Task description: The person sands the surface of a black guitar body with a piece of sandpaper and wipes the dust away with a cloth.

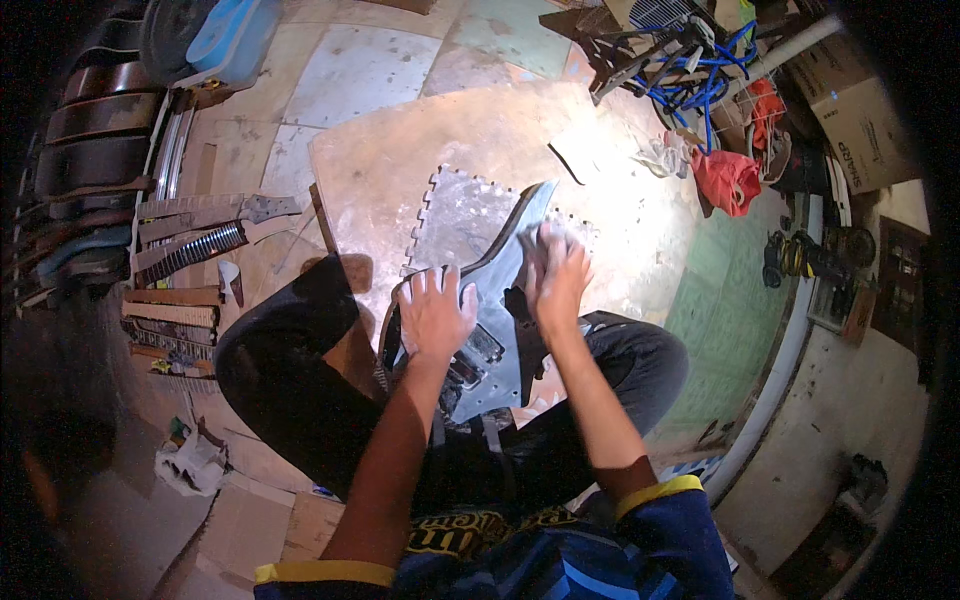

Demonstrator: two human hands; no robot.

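Note:
A grey, angular electric guitar body (483, 305) with pointed horns and dark cut-out cavities lies tilted across my lap. My left hand (437, 312) rests flat on its left side, fingers spread. Over the long upper horn on the right is my right hand (556, 274), its fingers bent and smeared by motion against the surface. Whether anything is under those fingers, I cannot make out. Beneath the far part of the body sits a grey foam mat (455, 212) with jigsaw edges, on a worn board (375, 140).
Guitar necks (200, 240) and wooden strips lie at the left, below a row of dark curved cases (100, 120). A blue tub (232, 40) stands far left. Tangled blue cable (690, 95), a red cloth (728, 182) and cardboard boxes (855, 125) crowd the far right. A thin dark strip (567, 164) lies on the board.

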